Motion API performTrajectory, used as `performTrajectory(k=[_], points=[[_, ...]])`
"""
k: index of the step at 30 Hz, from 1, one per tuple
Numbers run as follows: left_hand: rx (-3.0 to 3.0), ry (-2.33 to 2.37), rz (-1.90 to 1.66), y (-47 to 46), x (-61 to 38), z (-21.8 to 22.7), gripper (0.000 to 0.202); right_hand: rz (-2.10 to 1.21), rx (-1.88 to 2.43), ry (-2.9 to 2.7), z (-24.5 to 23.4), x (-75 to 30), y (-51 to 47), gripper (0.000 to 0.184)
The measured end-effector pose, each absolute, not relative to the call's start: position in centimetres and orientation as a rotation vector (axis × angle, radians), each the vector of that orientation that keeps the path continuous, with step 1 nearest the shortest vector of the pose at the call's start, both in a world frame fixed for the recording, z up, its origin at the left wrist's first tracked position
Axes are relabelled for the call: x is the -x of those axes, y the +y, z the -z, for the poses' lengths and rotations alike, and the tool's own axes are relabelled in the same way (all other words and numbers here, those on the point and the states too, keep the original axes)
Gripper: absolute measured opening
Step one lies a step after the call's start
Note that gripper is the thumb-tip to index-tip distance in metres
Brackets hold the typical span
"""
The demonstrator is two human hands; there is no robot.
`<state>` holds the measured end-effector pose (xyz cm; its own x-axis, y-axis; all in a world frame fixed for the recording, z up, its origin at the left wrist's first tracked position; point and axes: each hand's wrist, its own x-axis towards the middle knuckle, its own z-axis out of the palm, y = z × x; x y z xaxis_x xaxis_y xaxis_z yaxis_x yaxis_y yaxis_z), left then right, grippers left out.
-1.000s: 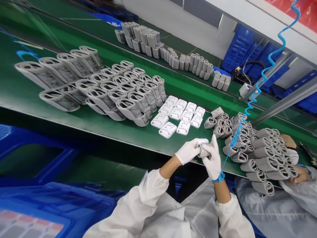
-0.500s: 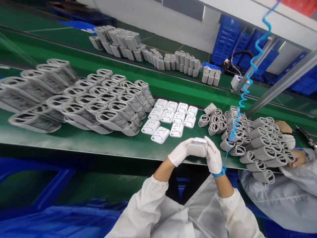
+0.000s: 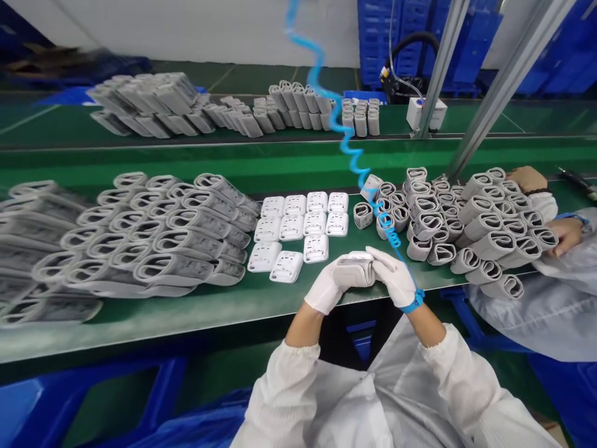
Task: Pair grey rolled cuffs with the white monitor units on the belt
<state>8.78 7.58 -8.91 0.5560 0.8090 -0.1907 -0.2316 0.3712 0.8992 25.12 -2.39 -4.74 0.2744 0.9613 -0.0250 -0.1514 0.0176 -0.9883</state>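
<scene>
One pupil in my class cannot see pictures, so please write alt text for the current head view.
A person's gloved left hand and right hand hold a rolled gray cuff near the front edge of a green workbench. Flat white devices lie just beyond, with many gray rolls grouped on both sides.

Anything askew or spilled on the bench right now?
No spill shows. The frontmost white unit sits turned, out of line with the rows; one rolled cuff lies tilted, its side showing where most neighbours show open ends. Both look minor.
</scene>
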Motion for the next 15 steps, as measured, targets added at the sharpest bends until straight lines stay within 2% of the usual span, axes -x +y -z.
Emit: performTrajectory(k=[5, 10, 15], points=[[-1.081, 0.713, -0.654, 7.3, -8.1, 7.6, 0.033, -1.029, 1.253, -0.936, 4.5, -25.0, -2.1, 0.047], [-1.124, 0.84, -0.741, 6.9, -7.2, 8.5, 0.045, -1.141, 1.189, -1.011, 4.6, -25.6, -1.9, 0.052], [-1.153, 0.865, -0.769, 6.4, -7.1, 8.6, 0.051, -1.099, 1.262, -1.098, 5.2, -25.6, -2.0, 0.053]])
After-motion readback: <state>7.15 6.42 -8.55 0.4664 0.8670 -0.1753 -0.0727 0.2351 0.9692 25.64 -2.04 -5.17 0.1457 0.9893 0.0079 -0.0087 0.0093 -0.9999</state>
